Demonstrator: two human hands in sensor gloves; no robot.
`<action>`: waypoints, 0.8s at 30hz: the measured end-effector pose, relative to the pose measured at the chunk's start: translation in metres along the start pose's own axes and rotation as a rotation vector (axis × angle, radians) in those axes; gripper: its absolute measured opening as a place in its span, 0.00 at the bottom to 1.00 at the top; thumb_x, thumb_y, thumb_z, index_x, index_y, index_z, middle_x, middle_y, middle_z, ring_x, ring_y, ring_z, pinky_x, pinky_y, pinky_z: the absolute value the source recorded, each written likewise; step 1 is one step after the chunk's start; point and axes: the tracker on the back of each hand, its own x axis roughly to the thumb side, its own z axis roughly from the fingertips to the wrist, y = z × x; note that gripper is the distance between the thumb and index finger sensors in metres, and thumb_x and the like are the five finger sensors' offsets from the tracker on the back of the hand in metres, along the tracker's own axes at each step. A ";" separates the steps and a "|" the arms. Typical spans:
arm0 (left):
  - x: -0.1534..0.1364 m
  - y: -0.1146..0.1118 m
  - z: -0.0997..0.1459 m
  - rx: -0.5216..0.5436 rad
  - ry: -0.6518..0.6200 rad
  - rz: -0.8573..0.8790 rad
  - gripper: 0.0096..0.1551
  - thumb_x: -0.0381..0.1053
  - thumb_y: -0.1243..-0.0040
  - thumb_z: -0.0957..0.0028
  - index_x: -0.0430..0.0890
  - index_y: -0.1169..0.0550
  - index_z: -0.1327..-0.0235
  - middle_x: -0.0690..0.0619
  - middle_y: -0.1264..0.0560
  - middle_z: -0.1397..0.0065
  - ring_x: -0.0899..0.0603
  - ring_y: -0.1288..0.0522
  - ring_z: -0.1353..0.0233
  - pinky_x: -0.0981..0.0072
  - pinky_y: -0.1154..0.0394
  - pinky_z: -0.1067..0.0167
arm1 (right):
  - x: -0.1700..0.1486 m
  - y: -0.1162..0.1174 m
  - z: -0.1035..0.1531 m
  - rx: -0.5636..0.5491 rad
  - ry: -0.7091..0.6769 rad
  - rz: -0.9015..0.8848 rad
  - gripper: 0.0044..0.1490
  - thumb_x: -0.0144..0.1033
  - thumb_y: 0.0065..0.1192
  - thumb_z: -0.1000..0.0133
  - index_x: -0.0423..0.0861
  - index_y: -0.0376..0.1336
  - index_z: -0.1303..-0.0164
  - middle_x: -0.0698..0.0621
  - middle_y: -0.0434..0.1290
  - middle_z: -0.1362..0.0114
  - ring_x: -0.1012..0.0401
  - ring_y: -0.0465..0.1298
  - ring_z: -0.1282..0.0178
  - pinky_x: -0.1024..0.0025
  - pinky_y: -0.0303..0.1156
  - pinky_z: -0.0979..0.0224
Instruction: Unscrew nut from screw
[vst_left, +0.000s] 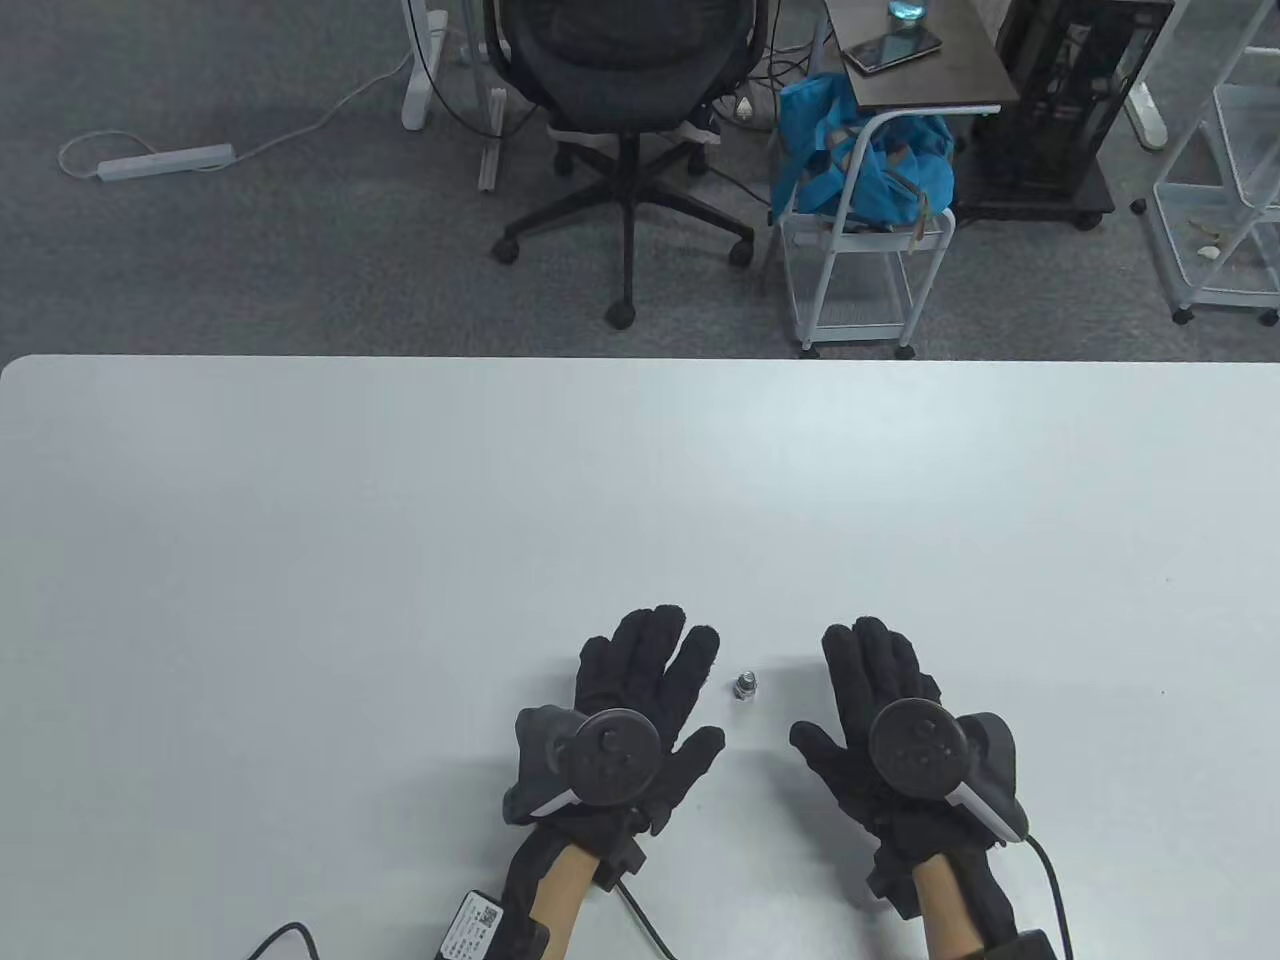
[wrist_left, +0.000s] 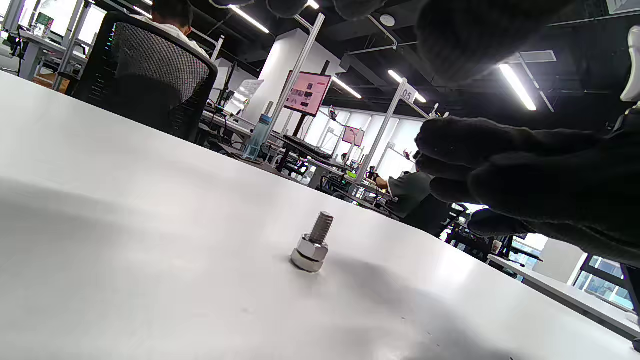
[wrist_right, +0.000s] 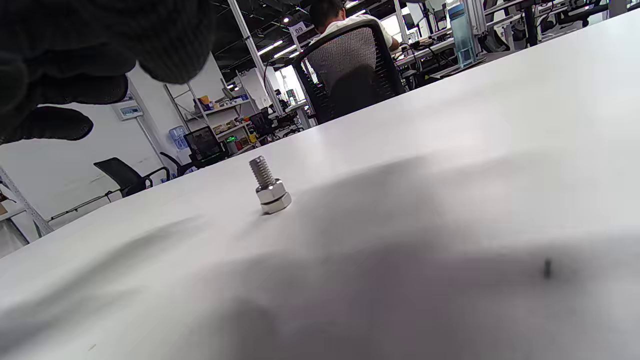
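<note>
A small silver screw (vst_left: 745, 685) stands on its head on the white table (vst_left: 400, 560), threaded end up, with a hex nut (wrist_left: 312, 246) screwed down near the head. It also shows in the right wrist view (wrist_right: 269, 186). My left hand (vst_left: 640, 700) lies flat and open, palm down, just left of the screw. My right hand (vst_left: 890, 710) lies flat and open just right of it. Neither hand touches the screw or holds anything.
Beyond the table's far edge stand a black office chair (vst_left: 625, 110), a white cart with a blue bag (vst_left: 860, 170) and a wire rack (vst_left: 1225, 190). Cables run from both wrists off the near edge.
</note>
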 end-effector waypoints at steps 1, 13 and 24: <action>0.000 0.000 0.000 0.000 0.000 -0.001 0.51 0.64 0.40 0.46 0.56 0.48 0.12 0.40 0.52 0.09 0.28 0.53 0.13 0.23 0.54 0.26 | 0.000 0.000 0.000 0.002 0.000 -0.001 0.61 0.60 0.58 0.40 0.45 0.33 0.11 0.36 0.35 0.10 0.33 0.41 0.14 0.26 0.47 0.24; 0.002 -0.002 0.000 0.005 -0.009 -0.009 0.51 0.65 0.40 0.47 0.55 0.47 0.13 0.40 0.51 0.09 0.29 0.52 0.13 0.23 0.53 0.26 | 0.000 0.000 0.000 -0.015 -0.005 0.000 0.61 0.60 0.58 0.41 0.45 0.33 0.11 0.35 0.35 0.11 0.33 0.42 0.14 0.26 0.47 0.24; 0.003 -0.001 -0.001 0.003 -0.009 -0.005 0.51 0.65 0.40 0.47 0.55 0.46 0.13 0.40 0.50 0.09 0.28 0.51 0.13 0.23 0.52 0.27 | 0.009 0.001 -0.011 0.024 0.011 0.076 0.61 0.60 0.61 0.42 0.43 0.39 0.10 0.37 0.40 0.10 0.34 0.46 0.13 0.26 0.50 0.24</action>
